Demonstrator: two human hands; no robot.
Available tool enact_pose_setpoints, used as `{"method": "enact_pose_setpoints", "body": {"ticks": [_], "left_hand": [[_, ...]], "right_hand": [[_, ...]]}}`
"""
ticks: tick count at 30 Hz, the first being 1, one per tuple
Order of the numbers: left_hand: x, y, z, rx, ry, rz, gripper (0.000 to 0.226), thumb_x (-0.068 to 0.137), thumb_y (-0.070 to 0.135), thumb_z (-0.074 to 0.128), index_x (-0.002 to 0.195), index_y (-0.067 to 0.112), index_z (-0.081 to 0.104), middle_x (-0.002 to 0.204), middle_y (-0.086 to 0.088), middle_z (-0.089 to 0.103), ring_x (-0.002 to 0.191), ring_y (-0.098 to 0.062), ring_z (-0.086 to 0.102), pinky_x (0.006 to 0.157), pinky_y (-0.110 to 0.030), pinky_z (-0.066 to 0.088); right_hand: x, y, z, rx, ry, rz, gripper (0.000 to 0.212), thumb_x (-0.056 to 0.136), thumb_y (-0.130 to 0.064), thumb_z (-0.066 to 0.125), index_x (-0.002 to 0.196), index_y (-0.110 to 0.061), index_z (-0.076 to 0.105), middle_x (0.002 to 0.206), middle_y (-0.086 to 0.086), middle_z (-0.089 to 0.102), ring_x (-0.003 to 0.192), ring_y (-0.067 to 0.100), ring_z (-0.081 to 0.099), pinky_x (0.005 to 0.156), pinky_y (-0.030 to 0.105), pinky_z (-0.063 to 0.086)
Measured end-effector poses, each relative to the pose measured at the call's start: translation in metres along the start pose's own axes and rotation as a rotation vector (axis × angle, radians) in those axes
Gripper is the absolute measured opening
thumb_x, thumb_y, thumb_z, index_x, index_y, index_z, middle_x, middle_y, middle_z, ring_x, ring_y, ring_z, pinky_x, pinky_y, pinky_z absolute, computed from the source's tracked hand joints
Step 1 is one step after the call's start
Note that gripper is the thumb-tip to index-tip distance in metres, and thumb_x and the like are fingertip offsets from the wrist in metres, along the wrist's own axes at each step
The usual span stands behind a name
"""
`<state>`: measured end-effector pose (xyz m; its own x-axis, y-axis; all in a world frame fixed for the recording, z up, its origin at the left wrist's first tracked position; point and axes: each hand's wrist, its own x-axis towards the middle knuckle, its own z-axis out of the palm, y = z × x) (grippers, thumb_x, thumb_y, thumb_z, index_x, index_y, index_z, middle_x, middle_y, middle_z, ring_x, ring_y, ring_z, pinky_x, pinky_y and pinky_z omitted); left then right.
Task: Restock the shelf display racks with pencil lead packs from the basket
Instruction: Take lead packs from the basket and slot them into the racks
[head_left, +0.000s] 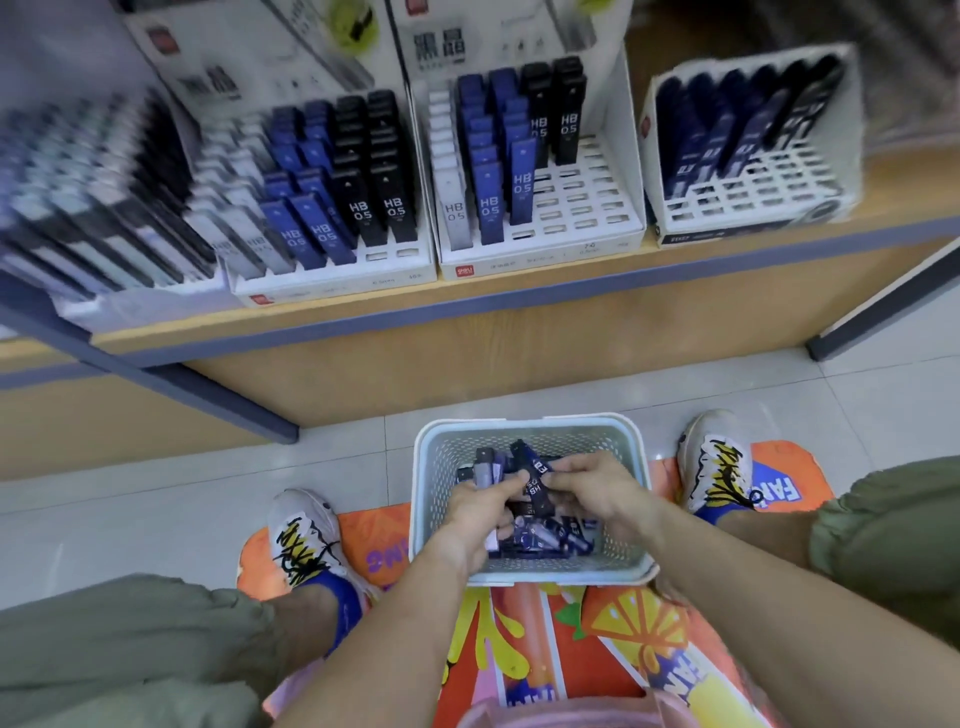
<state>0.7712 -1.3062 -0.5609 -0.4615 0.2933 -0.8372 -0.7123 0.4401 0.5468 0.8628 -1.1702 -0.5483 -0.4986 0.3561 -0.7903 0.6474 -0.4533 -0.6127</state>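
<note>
A pale perforated basket (530, 428) sits on the floor between my feet, holding several dark blue and black pencil lead packs (540, 538). Both hands are inside it. My left hand (475, 512) and my right hand (589, 486) meet over the pile and together grip a dark pack marked HB (535, 480). On the shelf above stand white display racks: the left rack (332, 283) is nearly full, the middle rack (571, 223) has many empty slots on its right, and the right rack (748, 208) has empty front rows.
The wooden shelf (467, 296) has a blue-grey edge and a slanted support post (223, 395) at the left. My sneakers (306, 535) rest on a bright orange mat (571, 649) on the tiled floor. More stock fills the blurred far-left shelf.
</note>
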Motion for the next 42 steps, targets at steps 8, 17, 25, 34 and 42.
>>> {"method": "enact_pose_setpoints", "body": {"ticks": [8, 17, 25, 34, 42], "left_hand": [[-0.070, 0.055, 0.000, -0.083, -0.247, 0.268, 0.024, 0.090, 0.026, 0.078, 0.099, 0.008, 0.065, 0.052, -0.003, 0.033, 0.044, -0.015, 0.026, 0.041, -0.024, 0.026], [-0.176, 0.161, 0.007, 0.016, -0.335, 0.598, 0.014, 0.093, 0.020, 0.074, 0.087, 0.010, 0.065, 0.056, -0.002, 0.039, 0.041, -0.012, 0.029, 0.041, -0.023, 0.025], [-0.226, 0.244, 0.014, 0.065, -0.345, 0.824, 0.030, 0.100, 0.021, 0.064, 0.111, -0.007, 0.068, 0.083, -0.016, 0.072, 0.043, -0.012, 0.032, 0.046, -0.026, 0.029], [-0.196, 0.250, 0.018, 0.099, -0.281, 0.803, 0.035, 0.095, 0.032, 0.071, 0.082, 0.000, 0.065, 0.047, 0.005, 0.054, 0.041, -0.013, 0.031, 0.047, -0.027, 0.028], [-0.175, 0.270, 0.032, -0.010, -0.247, 0.751, 0.067, 0.068, 0.047, 0.090, 0.106, -0.003, 0.067, 0.074, -0.007, 0.064, 0.046, -0.016, 0.029, 0.045, -0.024, 0.029]], "right_hand": [[-0.073, -0.068, -0.007, 0.125, -0.124, -0.155, 0.014, 0.085, 0.004, 0.075, 0.092, -0.003, 0.066, 0.074, 0.012, 0.073, 0.066, 0.020, 0.069, 0.060, 0.024, 0.060], [-0.176, -0.185, -0.038, -0.245, -0.119, -0.444, 0.031, 0.078, -0.011, 0.086, 0.106, -0.006, 0.072, 0.092, 0.011, 0.078, 0.079, 0.019, 0.070, 0.074, 0.036, 0.057], [-0.228, -0.256, -0.047, -0.286, -0.161, -0.769, 0.052, 0.077, -0.003, 0.085, 0.121, -0.011, 0.058, 0.100, 0.024, 0.072, 0.080, 0.023, 0.072, 0.064, 0.025, 0.055], [-0.196, -0.269, -0.045, -0.281, -0.103, -0.905, 0.044, 0.089, -0.012, 0.077, 0.127, -0.026, 0.060, 0.084, 0.018, 0.071, 0.071, 0.026, 0.069, 0.068, 0.029, 0.059], [-0.179, -0.282, -0.042, -0.234, -0.023, -0.970, 0.039, 0.089, -0.013, 0.077, 0.121, -0.029, 0.061, 0.092, 0.021, 0.064, 0.075, 0.028, 0.071, 0.068, 0.039, 0.063]]}}
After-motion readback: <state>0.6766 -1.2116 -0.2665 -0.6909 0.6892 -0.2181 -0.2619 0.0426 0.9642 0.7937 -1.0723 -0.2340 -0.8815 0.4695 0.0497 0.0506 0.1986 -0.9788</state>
